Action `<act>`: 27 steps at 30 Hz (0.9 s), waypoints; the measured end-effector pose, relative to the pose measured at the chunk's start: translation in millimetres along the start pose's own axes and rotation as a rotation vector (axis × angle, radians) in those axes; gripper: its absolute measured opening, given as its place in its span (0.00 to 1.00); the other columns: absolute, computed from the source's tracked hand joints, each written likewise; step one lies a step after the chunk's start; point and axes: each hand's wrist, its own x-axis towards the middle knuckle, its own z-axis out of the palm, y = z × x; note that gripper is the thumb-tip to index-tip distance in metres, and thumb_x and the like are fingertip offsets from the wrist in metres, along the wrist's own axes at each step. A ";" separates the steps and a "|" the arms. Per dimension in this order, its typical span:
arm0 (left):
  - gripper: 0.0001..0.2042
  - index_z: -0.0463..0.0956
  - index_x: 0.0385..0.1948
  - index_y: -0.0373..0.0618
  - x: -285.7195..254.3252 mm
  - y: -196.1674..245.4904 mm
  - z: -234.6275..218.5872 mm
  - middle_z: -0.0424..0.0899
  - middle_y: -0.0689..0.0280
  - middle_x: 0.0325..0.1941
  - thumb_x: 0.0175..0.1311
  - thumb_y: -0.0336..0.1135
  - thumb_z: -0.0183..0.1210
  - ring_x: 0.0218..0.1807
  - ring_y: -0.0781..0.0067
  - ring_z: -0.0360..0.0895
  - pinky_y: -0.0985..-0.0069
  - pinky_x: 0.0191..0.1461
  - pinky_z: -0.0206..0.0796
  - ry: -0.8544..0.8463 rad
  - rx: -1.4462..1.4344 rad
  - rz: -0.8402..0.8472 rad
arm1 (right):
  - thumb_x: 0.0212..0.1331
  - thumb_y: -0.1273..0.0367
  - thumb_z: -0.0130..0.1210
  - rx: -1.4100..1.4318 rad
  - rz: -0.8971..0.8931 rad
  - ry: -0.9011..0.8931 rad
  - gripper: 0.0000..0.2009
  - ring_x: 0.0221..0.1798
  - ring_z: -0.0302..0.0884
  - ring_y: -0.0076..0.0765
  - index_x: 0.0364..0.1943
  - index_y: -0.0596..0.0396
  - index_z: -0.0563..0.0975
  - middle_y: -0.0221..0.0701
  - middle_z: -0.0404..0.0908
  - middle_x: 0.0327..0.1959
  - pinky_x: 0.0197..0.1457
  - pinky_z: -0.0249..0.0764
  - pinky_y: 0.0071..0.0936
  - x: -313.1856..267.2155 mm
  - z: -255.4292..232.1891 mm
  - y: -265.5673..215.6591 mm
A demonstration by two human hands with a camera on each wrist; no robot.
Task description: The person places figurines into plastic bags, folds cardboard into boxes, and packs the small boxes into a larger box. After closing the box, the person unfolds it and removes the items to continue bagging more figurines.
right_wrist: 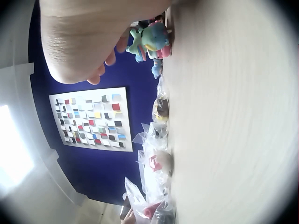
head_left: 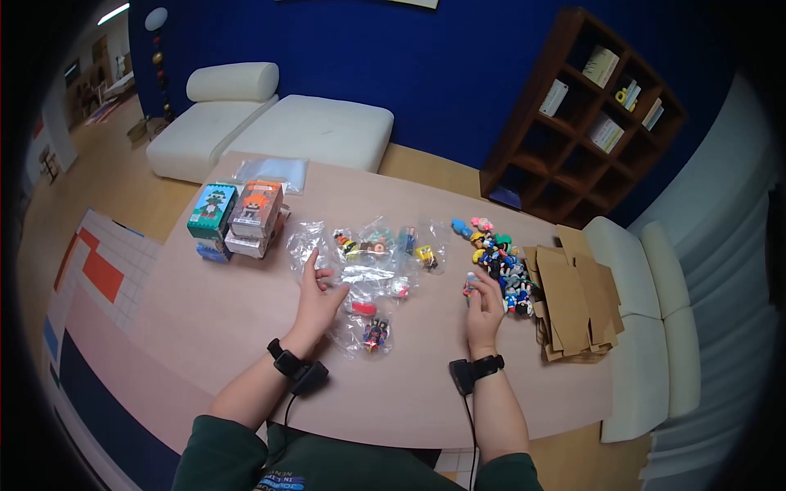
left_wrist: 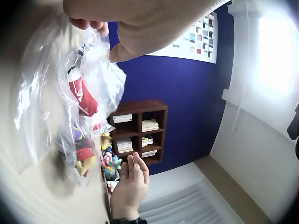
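Note:
My left hand (head_left: 318,301) hovers among crinkled clear plastic bags (head_left: 372,274), its thumb spread from the index finger. In the left wrist view its fingertips overlap a bag (left_wrist: 100,60). Nearby are a red piece (head_left: 363,308) and a bagged dark figurine (head_left: 376,335). Bagged figurines lie beyond, including a yellow one (head_left: 426,256). My right hand (head_left: 486,311) is at the near left side of a cluster of loose figurines (head_left: 512,274), fingers loosely extended. A small teal figurine (right_wrist: 155,37) with pink on it is right by its fingertips, close over the tabletop.
Boxed toys, one green (head_left: 213,206) and one orange (head_left: 257,209), are stacked at the left. Flattened brown cardboard boxes (head_left: 573,299) are piled at the right. Flat clear bags (head_left: 274,173) lie at the table's far left. White sofas (head_left: 323,131) and a shelf (head_left: 565,147) stand beyond.

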 end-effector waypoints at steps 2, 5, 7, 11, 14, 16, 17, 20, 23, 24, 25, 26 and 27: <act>0.45 0.52 0.76 0.46 6.5 -3.2 -4.0 0.66 0.56 0.55 0.57 0.33 0.70 0.44 0.73 0.65 0.73 0.49 0.69 -0.079 -0.018 -0.045 | 0.64 0.78 0.53 -0.013 -0.067 -0.033 0.09 0.57 0.79 0.45 0.45 0.60 0.81 0.40 0.81 0.56 0.66 0.70 0.37 -1.9 2.2 6.2; 0.40 0.60 0.72 0.44 0.6 7.1 -0.9 0.68 0.59 0.51 0.56 0.34 0.71 0.40 0.73 0.66 0.74 0.48 0.69 -0.088 0.147 0.009 | 0.66 0.78 0.52 0.113 -0.032 -0.109 0.08 0.49 0.83 0.35 0.44 0.61 0.82 0.37 0.82 0.49 0.56 0.76 0.29 -6.8 9.0 -6.5; 0.38 0.64 0.70 0.42 -8.5 15.3 3.9 0.69 0.62 0.48 0.56 0.34 0.72 0.38 0.73 0.66 0.74 0.47 0.69 -0.018 0.332 0.112 | 0.68 0.78 0.51 0.256 0.069 -0.151 0.08 0.47 0.84 0.31 0.44 0.61 0.82 0.35 0.82 0.47 0.50 0.78 0.25 -10.4 11.3 -13.0; 0.36 0.65 0.69 0.42 -16.2 16.5 -2.2 0.74 0.65 0.40 0.57 0.35 0.71 0.39 0.74 0.70 0.74 0.44 0.70 0.023 0.347 0.110 | 0.70 0.77 0.50 0.322 0.155 -0.353 0.09 0.42 0.84 0.27 0.45 0.62 0.82 0.34 0.82 0.45 0.47 0.79 0.22 -14.9 11.9 -12.5; 0.36 0.62 0.72 0.44 -18.3 24.2 -1.5 0.75 0.64 0.39 0.61 0.34 0.69 0.41 0.76 0.72 0.75 0.44 0.70 -0.107 0.430 0.179 | 0.70 0.77 0.50 0.361 0.174 -0.410 0.09 0.41 0.84 0.27 0.46 0.63 0.82 0.34 0.81 0.46 0.48 0.79 0.22 -15.2 13.1 -15.1; 0.36 0.61 0.72 0.44 -18.3 37.2 4.6 0.77 0.63 0.39 0.62 0.33 0.68 0.42 0.75 0.74 0.73 0.45 0.71 -0.113 0.433 0.245 | 0.70 0.77 0.50 0.384 0.177 -0.414 0.09 0.42 0.84 0.27 0.45 0.63 0.82 0.33 0.81 0.46 0.48 0.79 0.22 -15.0 14.1 -14.5; 0.34 0.62 0.72 0.44 -17.1 45.4 8.9 0.77 0.64 0.40 0.64 0.31 0.66 0.40 0.75 0.75 0.74 0.45 0.72 -0.067 0.374 0.309 | 0.69 0.76 0.51 0.416 0.193 -0.431 0.09 0.42 0.84 0.27 0.47 0.62 0.81 0.33 0.81 0.47 0.49 0.79 0.22 -15.1 13.5 -11.1; 0.28 0.64 0.69 0.42 -12.9 59.5 25.8 0.78 0.65 0.40 0.67 0.27 0.62 0.39 0.76 0.79 0.76 0.45 0.75 -0.077 0.087 0.300 | 0.69 0.76 0.53 0.488 0.266 -0.500 0.12 0.45 0.83 0.28 0.54 0.61 0.78 0.34 0.80 0.51 0.50 0.79 0.23 -14.3 13.9 -4.0; 0.22 0.68 0.66 0.40 -9.7 71.4 34.7 0.80 0.65 0.40 0.70 0.24 0.58 0.39 0.77 0.82 0.79 0.46 0.77 -0.209 -0.099 0.161 | 0.67 0.76 0.57 0.571 0.316 -0.533 0.21 0.49 0.82 0.27 0.64 0.58 0.71 0.35 0.77 0.58 0.52 0.79 0.24 -15.6 14.1 -8.8; 0.20 0.69 0.64 0.39 -9.3 76.9 36.2 0.80 0.65 0.40 0.71 0.23 0.56 0.39 0.78 0.83 0.80 0.47 0.78 -0.274 -0.059 0.104 | 0.66 0.76 0.58 0.616 0.301 -0.524 0.26 0.51 0.82 0.27 0.69 0.56 0.67 0.36 0.75 0.61 0.53 0.79 0.24 -15.5 15.5 -12.6; 0.15 0.76 0.57 0.38 -9.9 83.2 37.7 0.82 0.64 0.39 0.70 0.23 0.57 0.39 0.77 0.82 0.78 0.45 0.77 -0.280 0.011 0.064 | 0.66 0.76 0.58 0.615 0.298 -0.520 0.26 0.51 0.82 0.27 0.69 0.56 0.67 0.36 0.75 0.61 0.53 0.79 0.24 -15.5 15.9 -14.7; 0.15 0.76 0.57 0.38 -8.6 84.7 37.2 0.82 0.64 0.39 0.70 0.23 0.57 0.39 0.77 0.82 0.78 0.45 0.77 -0.282 0.011 0.068 | 0.66 0.76 0.59 0.611 0.308 -0.505 0.28 0.52 0.81 0.27 0.70 0.56 0.65 0.36 0.73 0.63 0.53 0.79 0.23 -14.8 16.4 -16.4; 0.13 0.78 0.53 0.39 -7.1 85.6 35.6 0.83 0.62 0.38 0.69 0.23 0.57 0.39 0.73 0.82 0.74 0.45 0.76 -0.326 0.182 0.185 | 0.65 0.77 0.59 0.608 0.317 -0.490 0.30 0.53 0.80 0.26 0.72 0.56 0.62 0.36 0.71 0.65 0.53 0.79 0.23 -13.9 16.7 -18.0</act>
